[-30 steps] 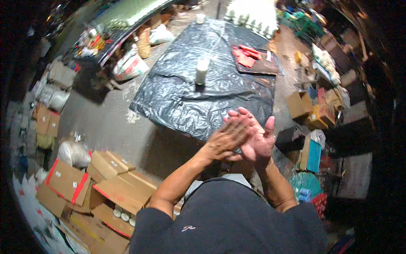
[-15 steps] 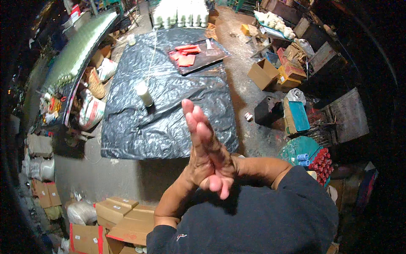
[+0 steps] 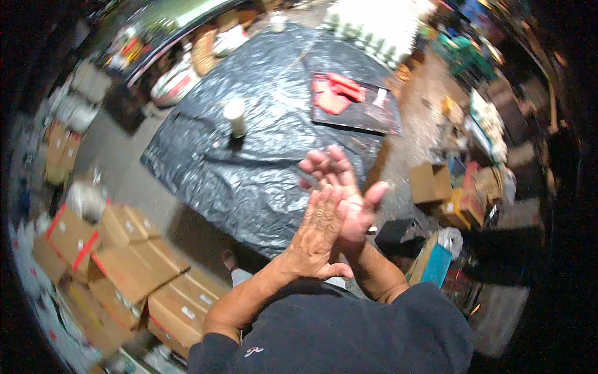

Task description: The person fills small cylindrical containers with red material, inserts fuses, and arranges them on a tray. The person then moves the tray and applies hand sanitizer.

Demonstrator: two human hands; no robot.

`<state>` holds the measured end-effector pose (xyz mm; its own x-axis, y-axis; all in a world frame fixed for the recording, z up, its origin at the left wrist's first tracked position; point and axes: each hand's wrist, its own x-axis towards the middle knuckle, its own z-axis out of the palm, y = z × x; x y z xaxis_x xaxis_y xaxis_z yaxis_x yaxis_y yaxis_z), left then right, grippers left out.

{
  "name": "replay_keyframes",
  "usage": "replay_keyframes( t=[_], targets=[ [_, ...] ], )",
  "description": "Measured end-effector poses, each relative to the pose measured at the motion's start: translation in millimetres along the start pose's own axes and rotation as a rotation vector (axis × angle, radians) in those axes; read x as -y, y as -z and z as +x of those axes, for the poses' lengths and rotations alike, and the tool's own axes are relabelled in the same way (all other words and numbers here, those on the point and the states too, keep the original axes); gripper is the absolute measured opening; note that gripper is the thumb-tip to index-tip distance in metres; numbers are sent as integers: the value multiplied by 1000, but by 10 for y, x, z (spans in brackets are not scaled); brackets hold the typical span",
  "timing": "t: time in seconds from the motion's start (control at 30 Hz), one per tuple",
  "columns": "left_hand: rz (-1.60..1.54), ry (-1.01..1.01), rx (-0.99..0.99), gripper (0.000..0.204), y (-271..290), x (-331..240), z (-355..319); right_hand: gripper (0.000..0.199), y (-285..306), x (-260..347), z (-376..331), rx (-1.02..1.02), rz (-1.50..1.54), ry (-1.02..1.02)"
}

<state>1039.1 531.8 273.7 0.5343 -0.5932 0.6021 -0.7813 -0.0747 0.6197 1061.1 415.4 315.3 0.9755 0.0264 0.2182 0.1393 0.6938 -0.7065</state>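
Observation:
My left hand lies flat across the palm of my right hand, its fingers stretched out and nothing in it. My right hand is palm up, thumb spread and fingers a little curled, also holding nothing. Both hover over the near edge of a table covered with black plastic sheeting. Ahead and to the left of them a white cylinder, looking like a candle, stands upright on the sheeting. Beyond my hands, a dark board carries several flat red pieces.
Rows of white cylinders stand at the table's far end. Cardboard boxes are stacked at the near left. To the right are an open carton, a blue-topped box and a tray of white pieces. Sacks lean at the far left.
My hands have gone from pressed palm to palm to partly apart, the left sliding over the right. The view has turned, so the table and boxes appear rotated.

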Motion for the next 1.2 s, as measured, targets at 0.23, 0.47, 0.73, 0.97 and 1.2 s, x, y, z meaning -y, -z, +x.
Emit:
replay_keyframes(
  t=[0.23, 0.47, 0.73, 0.97, 1.2],
  targets=[
    [-258, 299, -370, 121, 1117, 424, -771, 119, -807, -1283, 231, 487, -743, 111],
    [66, 589, -960, 102, 3428, 1246, -2121, 56, -1776, -2943, 388, 594, -1115, -568],
    [-170, 773, -749, 63, 5043, 1366, -3136, 54, -2084, -3828, 709, 637, -1348, -590],
    [24, 691, -420, 62, 5914, 1676, -2876, 46, -2763, -4607, 1491, 275, -1059, -591],
    [206, 890, -305, 59, 7090, 2678, -3248, 38, -3052, -5080, 2713, 220, -1267, -375]
  ],
)
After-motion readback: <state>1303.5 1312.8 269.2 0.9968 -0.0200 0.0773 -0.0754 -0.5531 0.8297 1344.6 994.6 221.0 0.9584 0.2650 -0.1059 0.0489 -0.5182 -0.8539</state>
